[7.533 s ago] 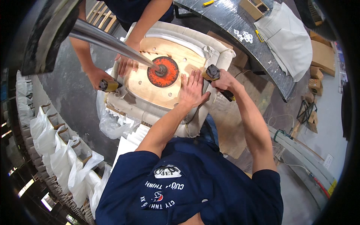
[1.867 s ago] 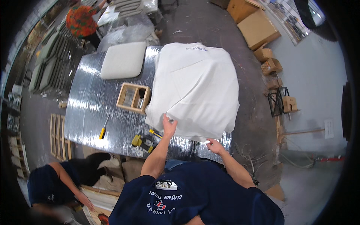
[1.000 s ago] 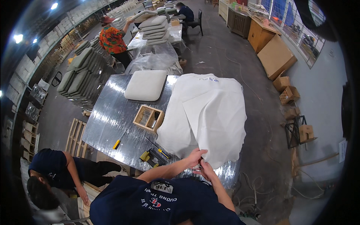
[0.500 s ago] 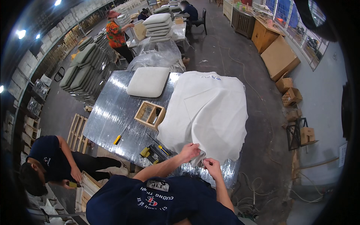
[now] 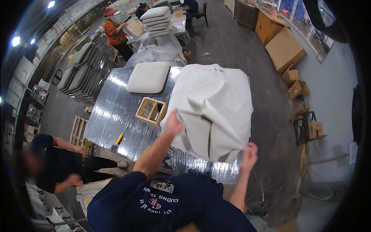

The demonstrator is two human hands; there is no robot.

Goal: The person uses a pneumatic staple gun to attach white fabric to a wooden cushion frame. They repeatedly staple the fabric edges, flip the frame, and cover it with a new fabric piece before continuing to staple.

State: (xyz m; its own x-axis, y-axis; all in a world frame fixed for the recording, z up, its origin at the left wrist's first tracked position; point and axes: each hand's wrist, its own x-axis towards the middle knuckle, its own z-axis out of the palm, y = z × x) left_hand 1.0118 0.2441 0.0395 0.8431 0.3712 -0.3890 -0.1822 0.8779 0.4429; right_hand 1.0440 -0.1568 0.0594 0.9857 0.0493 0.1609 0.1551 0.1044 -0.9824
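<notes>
My left hand (image 5: 173, 124) grips the near left edge of the white cover (image 5: 212, 108), and my right hand (image 5: 249, 156) grips its near right corner. The cover drapes over a bulky shape on the foil-wrapped table (image 5: 112, 116). Just left of it sits a wooden box (image 5: 151, 111); beyond that lies a pale cushion (image 5: 148, 76). A yellow-handled tool (image 5: 118, 141) lies at the near left edge. A person in dark blue (image 5: 58, 164) bends at far left.

The room was a big workshop with a dark grey floor (image 5: 239, 42). Brown cardboard boxes (image 5: 284, 48) stood by the pale wall (image 5: 332, 89). Bright lamps (image 5: 15, 40) shone up high. Cushions (image 5: 156, 15) were piled far back.
</notes>
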